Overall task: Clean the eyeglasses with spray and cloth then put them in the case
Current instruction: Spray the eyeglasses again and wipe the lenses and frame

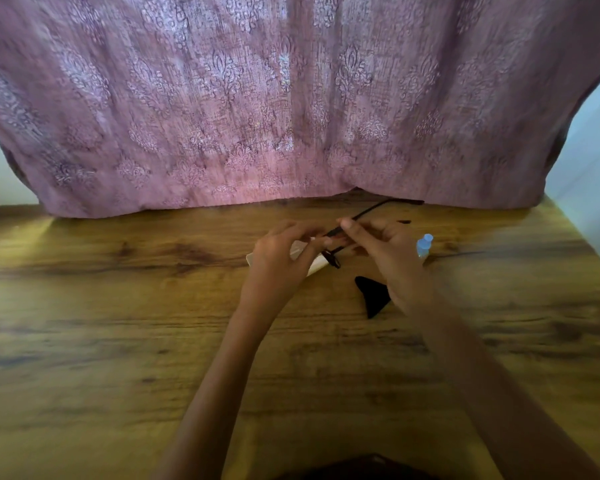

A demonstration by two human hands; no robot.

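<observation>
Thin black eyeglasses (368, 216) hang above the table's middle, one arm stretching up and right toward the curtain. My left hand (278, 258) and my right hand (385, 251) both pinch the frame. Under my left hand lies a white case (317, 266), mostly hidden. A black cloth (373, 294) lies on the wood just below my right hand. A small pale blue spray bottle (424, 244) stands to the right of my right hand, partly hidden by it.
The wooden table (118, 306) spreads wide to the left and toward me. A pink patterned curtain (257, 98) hangs down to its far edge. A dark object (368, 467) shows at the bottom edge of the view.
</observation>
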